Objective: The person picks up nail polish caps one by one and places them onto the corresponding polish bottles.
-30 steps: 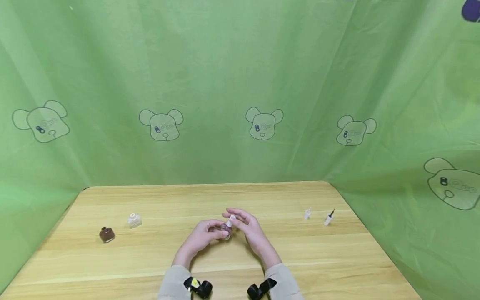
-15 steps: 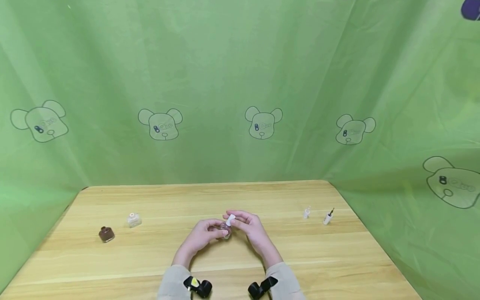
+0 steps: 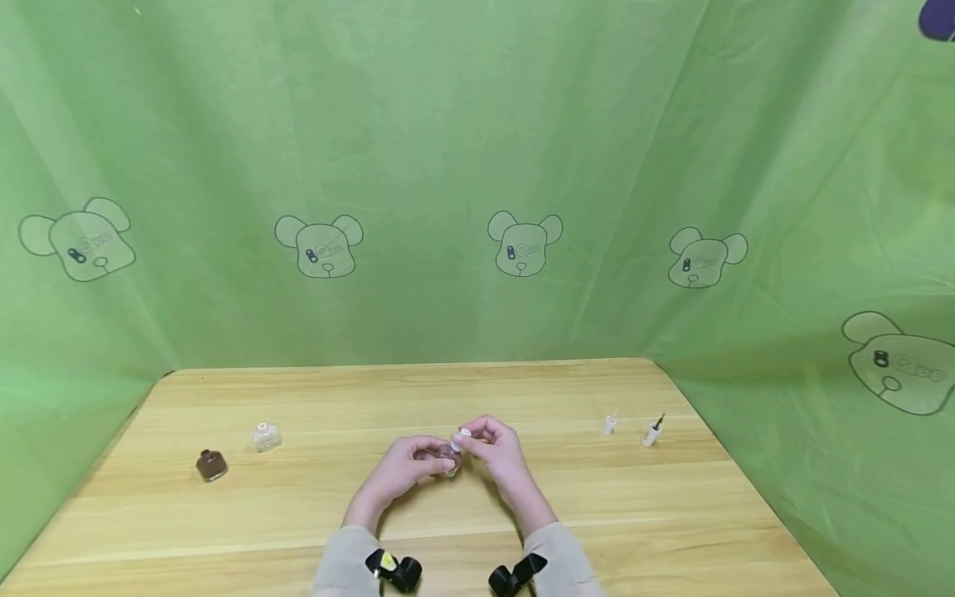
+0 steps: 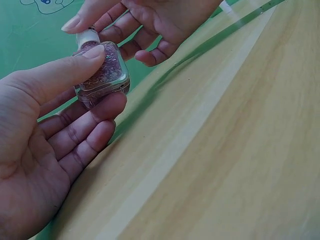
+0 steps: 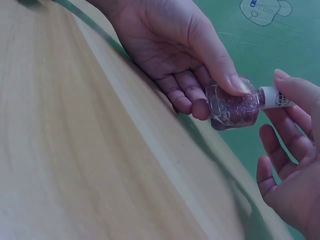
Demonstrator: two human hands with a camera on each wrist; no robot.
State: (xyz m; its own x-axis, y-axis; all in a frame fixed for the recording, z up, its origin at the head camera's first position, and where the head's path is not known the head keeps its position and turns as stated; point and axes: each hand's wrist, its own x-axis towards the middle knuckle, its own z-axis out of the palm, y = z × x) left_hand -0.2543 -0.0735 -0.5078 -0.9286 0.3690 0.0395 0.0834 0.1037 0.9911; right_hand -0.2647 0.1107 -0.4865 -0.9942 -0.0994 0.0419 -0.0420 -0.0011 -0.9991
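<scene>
My left hand point(image 3: 403, 468) holds a small glass nail polish bottle point(image 4: 107, 72) filled with pinkish-purple glitter, thumb on one face and fingers behind. The bottle is tilted above the table, its neck toward the right. On its neck sits a white cap point(image 5: 274, 98), with small dark print on it in the right wrist view. My right hand point(image 3: 501, 456) pinches this cap between thumb and forefinger, its other fingers loosely bent. Whatever brush is inside the bottle cannot be seen.
At the left of the wooden table point(image 3: 298, 514) stand an uncapped dark brown polish bottle point(image 3: 212, 467) and an uncapped clear bottle point(image 3: 266, 438). Two white brush caps stand at the right, one with a pale brush point(image 3: 610, 425), one with a dark brush point(image 3: 652, 434). A green curtain point(image 3: 425, 166) surrounds the table.
My right fingers have shifted around the white cap, first opening out and now drawn in closer on it. The left hand and bottle have barely moved.
</scene>
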